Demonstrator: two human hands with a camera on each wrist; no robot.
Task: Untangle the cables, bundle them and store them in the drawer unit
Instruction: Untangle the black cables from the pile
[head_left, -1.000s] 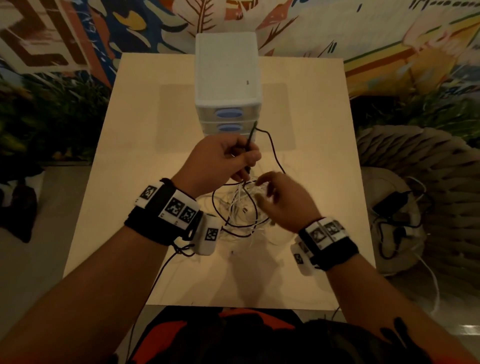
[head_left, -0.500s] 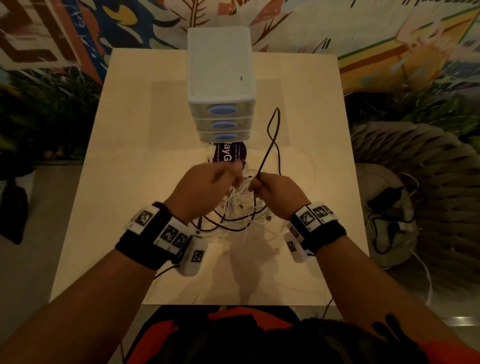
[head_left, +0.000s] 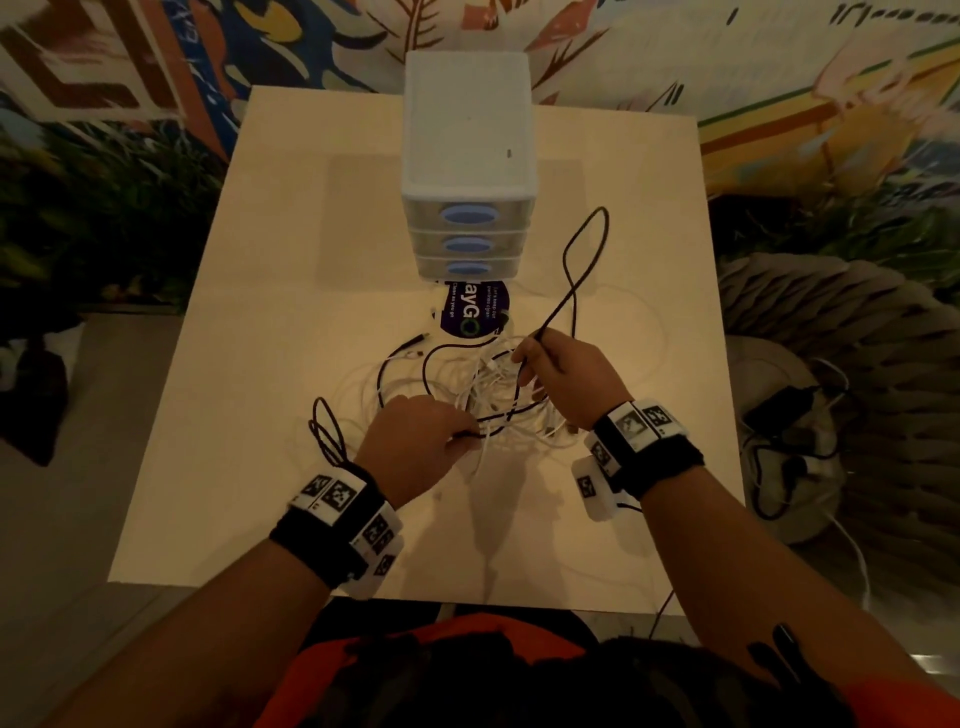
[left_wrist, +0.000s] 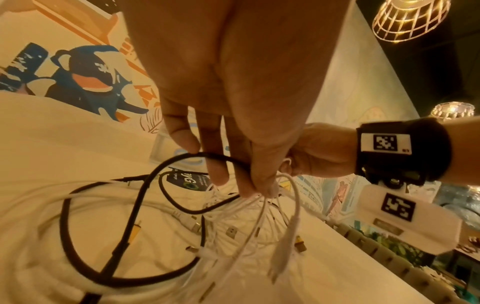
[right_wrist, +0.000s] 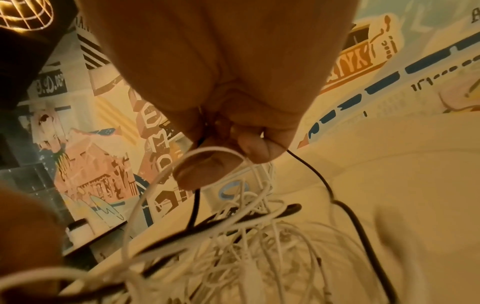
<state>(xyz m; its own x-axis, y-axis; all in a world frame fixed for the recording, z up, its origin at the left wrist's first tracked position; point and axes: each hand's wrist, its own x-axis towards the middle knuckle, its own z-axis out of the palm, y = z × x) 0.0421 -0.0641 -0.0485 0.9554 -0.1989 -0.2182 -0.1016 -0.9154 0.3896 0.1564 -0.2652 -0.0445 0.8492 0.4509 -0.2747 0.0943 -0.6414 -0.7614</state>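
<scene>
Pinched in my right hand (head_left: 563, 371): thin black cable (head_left: 576, 270), looped away to free it. My left hand (head_left: 415, 447) grips the tangled white cords (head_left: 498, 395) between, anchoring them. White plastic drawer unit (head_left: 467, 156) beyond, closed.

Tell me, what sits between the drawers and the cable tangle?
A dark round sticker lies on the table, between the white drawer unit and the tangled cables, in the head view.

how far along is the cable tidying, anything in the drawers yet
Early. Nothing looks bundled; all three drawers of the drawer unit are shut. In hand: the right hand pinches a black cable, and the left hand grips strands of the cable tangle. Left: untangling, bundling, storing.
</scene>
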